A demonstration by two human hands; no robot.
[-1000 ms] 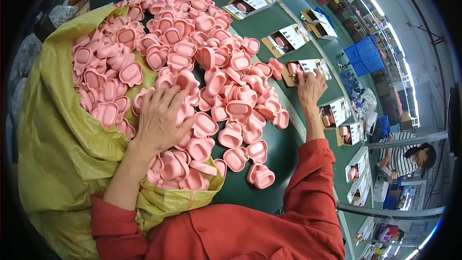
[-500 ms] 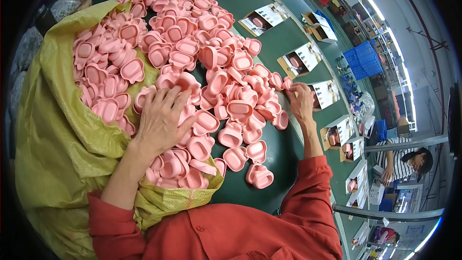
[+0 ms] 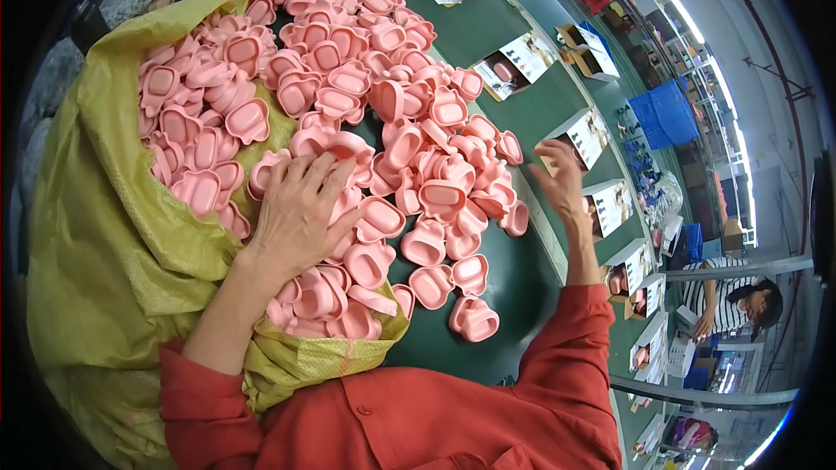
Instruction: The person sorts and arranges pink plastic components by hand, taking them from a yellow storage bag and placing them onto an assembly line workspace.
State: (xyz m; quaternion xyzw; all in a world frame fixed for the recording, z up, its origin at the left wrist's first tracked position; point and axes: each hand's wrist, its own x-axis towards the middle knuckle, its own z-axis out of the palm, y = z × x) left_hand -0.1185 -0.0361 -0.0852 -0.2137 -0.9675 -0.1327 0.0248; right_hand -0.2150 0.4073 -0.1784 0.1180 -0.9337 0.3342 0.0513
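Observation:
My left hand [image 3: 300, 213] lies over the pink pieces at the mouth of a yellow-green woven sack [image 3: 96, 244], its fingers spread and resting on them. The pieces are small, smooth, bowl-like shapes with an oval hollow; one pink piece [image 3: 380, 219] sits just beside my left thumb. At the edge of the conveyor belt, my right hand [image 3: 562, 181] is raised with thumb and fingers apart, and I see nothing held in it. Its fingertips are beside an open white printed box [image 3: 579, 135], whose inside they partly hide.
A large heap of pink pieces [image 3: 392, 96] covers the green table [image 3: 514, 296]. Open boxes line the green belt [image 3: 531, 91] on the right, several with a pink piece inside. A person in a striped shirt [image 3: 718, 296] works beyond it. A blue crate [image 3: 664, 113] stands farther off.
My right hand has moved slightly right from the heap's edge to a box, and its pinched fingers have opened, letting go of a pink piece. The boxes have shifted down along the belt.

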